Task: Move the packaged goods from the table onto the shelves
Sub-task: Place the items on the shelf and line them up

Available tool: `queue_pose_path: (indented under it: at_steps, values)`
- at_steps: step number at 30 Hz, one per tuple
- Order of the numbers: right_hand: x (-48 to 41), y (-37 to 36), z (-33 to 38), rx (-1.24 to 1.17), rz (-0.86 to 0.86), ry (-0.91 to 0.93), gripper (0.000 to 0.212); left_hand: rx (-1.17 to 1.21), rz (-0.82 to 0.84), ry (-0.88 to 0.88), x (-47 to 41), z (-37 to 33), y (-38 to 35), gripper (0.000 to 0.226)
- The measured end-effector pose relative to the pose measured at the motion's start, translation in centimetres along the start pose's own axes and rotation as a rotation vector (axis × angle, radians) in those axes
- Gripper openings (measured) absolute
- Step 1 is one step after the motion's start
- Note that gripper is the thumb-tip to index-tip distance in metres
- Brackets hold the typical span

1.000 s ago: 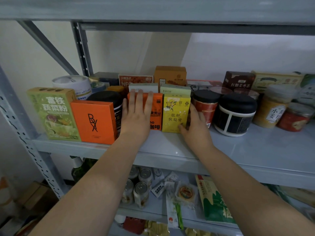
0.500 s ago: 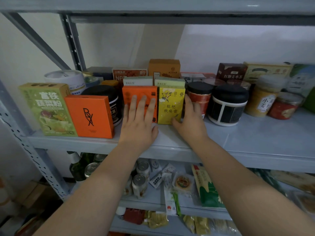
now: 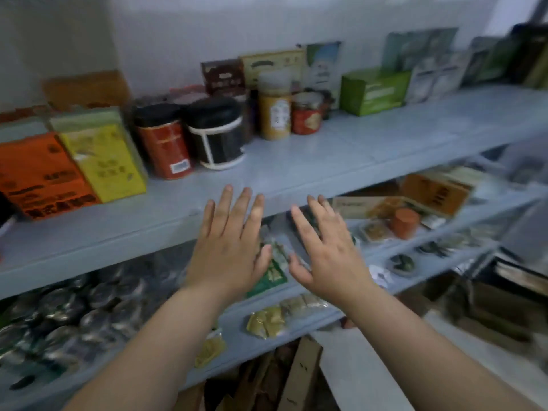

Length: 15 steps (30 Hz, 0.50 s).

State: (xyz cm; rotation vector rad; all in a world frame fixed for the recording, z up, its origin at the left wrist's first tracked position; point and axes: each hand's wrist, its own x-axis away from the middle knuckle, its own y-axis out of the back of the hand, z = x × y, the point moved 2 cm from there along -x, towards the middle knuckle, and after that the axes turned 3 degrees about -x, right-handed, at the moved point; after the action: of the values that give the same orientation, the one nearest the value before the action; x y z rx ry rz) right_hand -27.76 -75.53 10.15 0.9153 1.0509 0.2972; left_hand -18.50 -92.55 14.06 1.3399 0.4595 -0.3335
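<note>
Withdrawn from the boxes, left hand and right hand are held before the grey metal shelf, fingers spread, nothing grasped. Yellow cardboard box and orange cardboard box are left upright at the shelf's left. Placement is judged done; another package is to be fetched.

Shelf: I'm seeing smooth grey painted metal, faint sheen.
Orange box, left edge: matt card.
Black-lidded jar: glossy plastic, I'd say.

Left hand lifting off orange box, now hanging open mid-frame before shelf edge. Right hand leaving yellow box, fingers spread. Boxes sliding toward left of frame as view swings right.
</note>
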Motion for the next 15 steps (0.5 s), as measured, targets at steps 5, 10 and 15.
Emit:
queue_pose_path:
  at_steps: [5, 10, 15]
  values:
    - [11.5, 8.2, -9.3, 0.176, 0.048, -0.215, 0.073, 0.150, 0.069, -0.267, -2.8, -15.5, -2.8, 0.077]
    - [24.3, 16.5, -16.3, 0.266, 0.048, -0.526, 0.070, 0.333, 0.125, -0.528, -3.4, -32.2, -3.6, 0.075]
    - [36.2, 23.3, -19.3, 0.360, 0.031, -0.775, 0.074, 0.466, 0.175, -0.755, -2.3, -47.1, -3.0, 0.077]
